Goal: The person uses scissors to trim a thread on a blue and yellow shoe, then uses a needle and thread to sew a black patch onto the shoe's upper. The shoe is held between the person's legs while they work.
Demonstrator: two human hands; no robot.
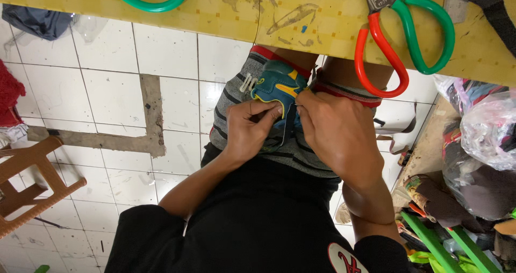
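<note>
Clear plastic bags piled at right edge, bulging, dark and coloured cloth inside; contents hard to make out. Round white patch with red mark on black shirt, bottom edge, cut off by frame.

Small shoe, teal-blue with yellow trim and white loop, sits in lap on striped grey shorts, just below table edge. Left hand fingers curled together, pinching shoe's lower edge between thumb and forefinger. Right hand fingers bunched, thumb and forefinger tips pressed at shoe's right side; what they pinch is too small to tell. Hands nearly touching over shoe; its lower part hidden behind them.

Yellow table spans top, scuffed. Scissors, one red handle, one green, lie on it with handles overhanging the edge; blades cut off at top. Green ring at top, half out of frame.

Left: open white tiled floor, wooden stool partly cut off. Right side crowded; green rods low, near right elbow
</note>
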